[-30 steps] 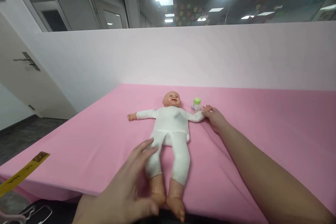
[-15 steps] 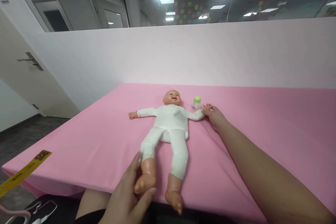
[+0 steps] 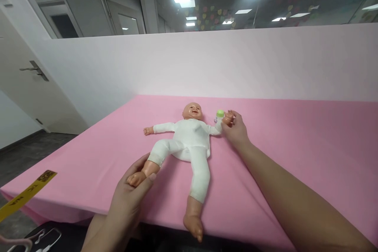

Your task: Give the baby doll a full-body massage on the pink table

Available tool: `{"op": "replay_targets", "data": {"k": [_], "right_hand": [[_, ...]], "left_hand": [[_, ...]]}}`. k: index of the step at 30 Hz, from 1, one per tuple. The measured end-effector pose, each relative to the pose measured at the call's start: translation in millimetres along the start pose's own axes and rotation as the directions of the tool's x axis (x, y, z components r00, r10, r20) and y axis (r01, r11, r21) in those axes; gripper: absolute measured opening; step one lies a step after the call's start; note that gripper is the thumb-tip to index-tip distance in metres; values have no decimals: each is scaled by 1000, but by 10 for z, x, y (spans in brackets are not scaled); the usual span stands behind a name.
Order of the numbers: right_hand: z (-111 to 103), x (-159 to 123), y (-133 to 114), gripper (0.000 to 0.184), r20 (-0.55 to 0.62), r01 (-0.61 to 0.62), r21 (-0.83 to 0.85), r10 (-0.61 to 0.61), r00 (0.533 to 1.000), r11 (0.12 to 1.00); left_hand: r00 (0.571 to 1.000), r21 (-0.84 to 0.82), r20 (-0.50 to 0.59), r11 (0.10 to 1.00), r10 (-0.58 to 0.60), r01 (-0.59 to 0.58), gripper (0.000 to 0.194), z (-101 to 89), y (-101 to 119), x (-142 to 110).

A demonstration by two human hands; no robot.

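Observation:
A baby doll with a white cloth body lies on its back on the pink-covered table, head away from me. My left hand is wrapped around the foot and ankle of its leg on the left, which is bent outward. My right hand grips the doll's forearm on the right, just under its small raised hand. Right behind that arm stands a small bottle with a green cap, partly covered by the arm. The doll's other leg lies straight, its foot over the table's near edge.
The pink cloth hangs over the table edge. A white wall rises behind, with glass above it. At left are a door and a yellow printed strip. A white cable lies at the lower left.
My left hand has closed on the doll's foot and swung that leg up and out to the left. My right hand has lifted the doll's forearm, turning its hand upward near the bottle.

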State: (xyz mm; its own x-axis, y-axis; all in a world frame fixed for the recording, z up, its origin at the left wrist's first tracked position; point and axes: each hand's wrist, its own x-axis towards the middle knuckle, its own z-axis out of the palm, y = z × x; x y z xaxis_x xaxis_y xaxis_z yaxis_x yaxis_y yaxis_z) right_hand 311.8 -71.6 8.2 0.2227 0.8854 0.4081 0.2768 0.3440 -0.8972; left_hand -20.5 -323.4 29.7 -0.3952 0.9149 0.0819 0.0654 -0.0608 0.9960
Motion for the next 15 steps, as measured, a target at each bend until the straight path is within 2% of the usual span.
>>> {"op": "replay_targets", "data": {"k": [2,4,7,9,11,13,15], "right_hand": [[85,-129,-165,75,46,133,-35,-132,990,990],[170,-246,-298,68,134,254,-86,-241,961,963],[270,-365,-414,49,287,393,-211,-327,900,895],[315,-404,-440,37,387,498,-273,-380,840,823],[346,-422,-436,32,470,612,-268,-454,757,744],[365,-427,-414,36,527,706,-237,-522,671,668],[375,-425,-384,42,554,758,-221,-561,615,613]], "left_hand": [[997,81,58,996,45,-49,69,6,78,77],[991,119,119,989,68,-82,68,37,161,164],[976,147,190,980,104,-133,70,134,255,339],[968,152,220,975,124,-160,72,220,290,481],[958,126,252,976,139,-175,74,310,310,625],[944,94,291,977,155,-189,75,397,321,749],[937,89,311,976,160,-197,76,478,317,845]]}}
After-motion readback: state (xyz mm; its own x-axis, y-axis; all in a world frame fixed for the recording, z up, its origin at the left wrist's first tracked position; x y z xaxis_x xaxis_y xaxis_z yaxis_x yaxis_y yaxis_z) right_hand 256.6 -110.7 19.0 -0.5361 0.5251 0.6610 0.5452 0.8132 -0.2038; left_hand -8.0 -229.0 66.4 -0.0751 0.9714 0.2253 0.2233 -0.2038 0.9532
